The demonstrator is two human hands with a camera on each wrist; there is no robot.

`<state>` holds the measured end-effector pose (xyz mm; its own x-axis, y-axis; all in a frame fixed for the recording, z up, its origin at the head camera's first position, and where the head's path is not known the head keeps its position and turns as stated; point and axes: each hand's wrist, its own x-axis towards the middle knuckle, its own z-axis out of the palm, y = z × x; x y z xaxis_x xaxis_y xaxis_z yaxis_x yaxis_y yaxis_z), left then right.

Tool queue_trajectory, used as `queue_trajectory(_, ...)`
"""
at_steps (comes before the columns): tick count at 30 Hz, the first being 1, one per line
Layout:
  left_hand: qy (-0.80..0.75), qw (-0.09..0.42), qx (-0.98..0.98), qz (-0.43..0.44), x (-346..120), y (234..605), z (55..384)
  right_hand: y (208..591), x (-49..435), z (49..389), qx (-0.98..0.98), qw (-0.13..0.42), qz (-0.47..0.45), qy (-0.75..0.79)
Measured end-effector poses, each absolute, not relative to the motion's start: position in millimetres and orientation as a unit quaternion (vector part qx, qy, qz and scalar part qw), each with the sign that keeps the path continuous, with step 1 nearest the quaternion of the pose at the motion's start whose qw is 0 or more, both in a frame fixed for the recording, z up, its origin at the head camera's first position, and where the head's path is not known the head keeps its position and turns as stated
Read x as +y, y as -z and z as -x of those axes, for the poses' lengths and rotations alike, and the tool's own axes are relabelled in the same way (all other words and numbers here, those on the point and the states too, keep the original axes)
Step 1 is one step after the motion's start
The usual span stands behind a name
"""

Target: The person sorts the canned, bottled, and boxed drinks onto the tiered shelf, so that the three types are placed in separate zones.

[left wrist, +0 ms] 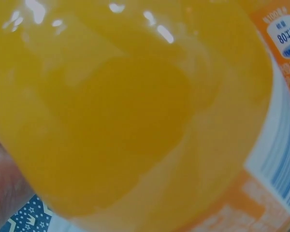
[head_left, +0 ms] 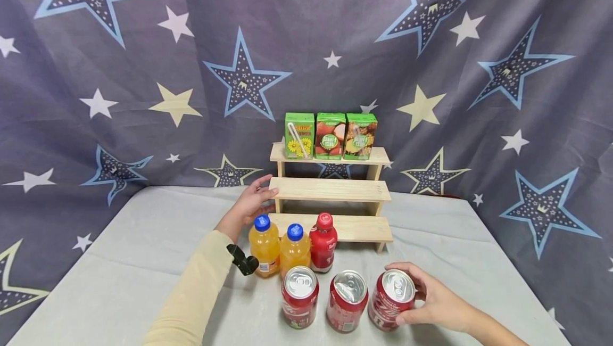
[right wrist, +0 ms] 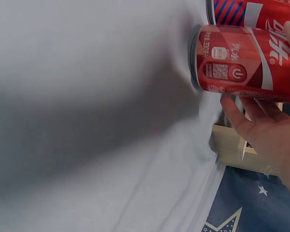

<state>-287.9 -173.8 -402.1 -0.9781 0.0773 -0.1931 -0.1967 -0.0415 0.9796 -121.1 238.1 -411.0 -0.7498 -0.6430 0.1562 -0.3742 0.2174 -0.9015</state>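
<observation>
My left hand (head_left: 250,203) touches the left end of the three-tier wooden shelf (head_left: 330,189), its fingers around the middle board's edge. Just in front of that wrist are two orange-juice bottles with blue caps; one bottle (left wrist: 130,121) fills the left wrist view. At front right, my right hand (head_left: 433,299) holds a red soda can (head_left: 383,303), thumb at the near side and fingers round the far side. The right wrist view shows this can (right wrist: 232,60) with another red can (right wrist: 256,12) beyond it. Two more cans, a middle one (head_left: 346,309) and a left one (head_left: 300,303), stand beside it.
Three green-topped juice boxes (head_left: 330,136) stand in a row on the top board. A red bottle (head_left: 324,245) stands before the lowest board, beside the juice bottles. A pale cloth (head_left: 445,245) covers the table, with a star-patterned curtain (head_left: 306,26) behind.
</observation>
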Motion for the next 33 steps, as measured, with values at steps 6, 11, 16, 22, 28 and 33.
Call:
queue_trajectory(6,-0.721,0.092,0.685,0.045,-173.7,402.0,287.9,412.2,236.0,117.8,0.784,0.119,0.295,0.534)
queue_trajectory(11,-0.722,0.091,0.685,0.05,-171.9,402.9,289.0,413.4,235.1,114.6,0.794,0.102,0.281,0.529)
queue_trajectory(16,-0.725,0.09,0.681,0.053,-171.2,402.4,288.0,412.6,234.6,112.3,0.802,0.092,0.261,0.53)
queue_trajectory(22,-0.722,0.089,0.684,0.053,-171.0,402.0,286.8,408.4,236.5,109.3,0.803,0.081,0.239,0.54)
queue_trajectory(28,-0.723,0.09,0.683,0.053,-171.9,403.0,288.2,405.9,241.7,111.2,0.814,0.029,0.237,0.529)
queue_trajectory(33,-0.723,0.089,0.683,0.051,-172.2,402.6,287.9,401.7,242.7,115.4,0.819,0.004,0.228,0.526)
